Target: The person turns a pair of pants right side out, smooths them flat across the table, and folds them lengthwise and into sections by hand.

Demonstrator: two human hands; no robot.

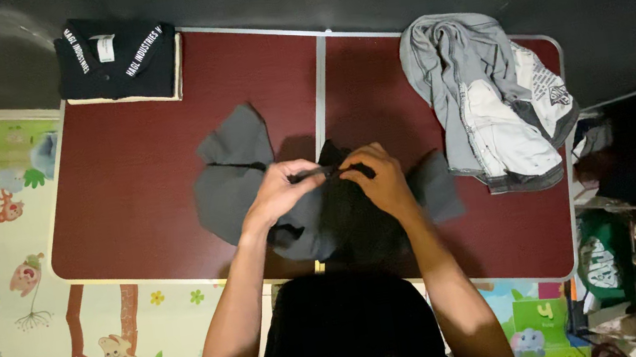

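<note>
The left hand (pixel 280 191) is bending at the wrist and its fingers are closing in a pinch on the upper edge of a dark grey garment (pixel 251 180). The right hand (pixel 379 180) is lying just beside it, at 3 o'clock from it, and is pinching the same edge with curled fingers. Both forearms are coming up from 6 o'clock and are leaning toward each other. The garment is lying crumpled in the middle of the dark red worktop (pixel 136 197), spreading under both hands. At 2 o'clock from the hands a grey and white heap of clothes (pixel 482 95) is resting near the worktop edge. At 10 o'clock a folded black shirt (pixel 120 65) is sitting on the far corner.
</note>
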